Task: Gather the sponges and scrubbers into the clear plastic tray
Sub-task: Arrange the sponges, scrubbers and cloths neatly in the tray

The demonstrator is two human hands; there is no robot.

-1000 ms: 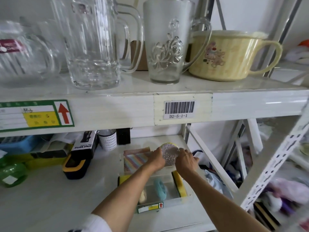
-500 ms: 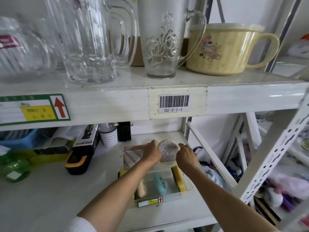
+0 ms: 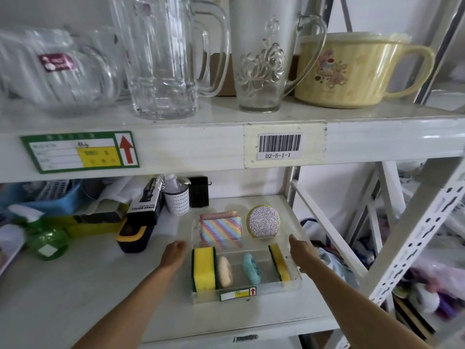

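Both hands are sitting apart, one at each side of the clear plastic tray point(image 3: 247, 295) on the lower shelf point(image 3: 100, 285); left hand point(image 3: 173, 254) is resting by the left wall, right hand point(image 3: 300, 250) against the right wall, neither one gripping a sponge. Inside the tray: yellow-green sponge point(image 3: 203, 268) upright at left, beige oval scrubber point(image 3: 224, 271), teal scrubber point(image 3: 251, 268), second yellow sponge point(image 3: 279, 264) leaning at right, rainbow-striped cloth pad point(image 3: 221, 231) and glittery round scrubber point(image 3: 263, 221) toward the back. Risks, as I am judging them: tray walls are nearly invisible, so a push or lift could be catching an edge and toppling the upright sponges; the round scrubber may be sitting on the rear rim and could be rolling out. Fingertips of both hands are foreshortened, so whether they are actually pressing the walls is hard to tell; the tray's back edge is not reading clearly; the left shelf clutter is blurring
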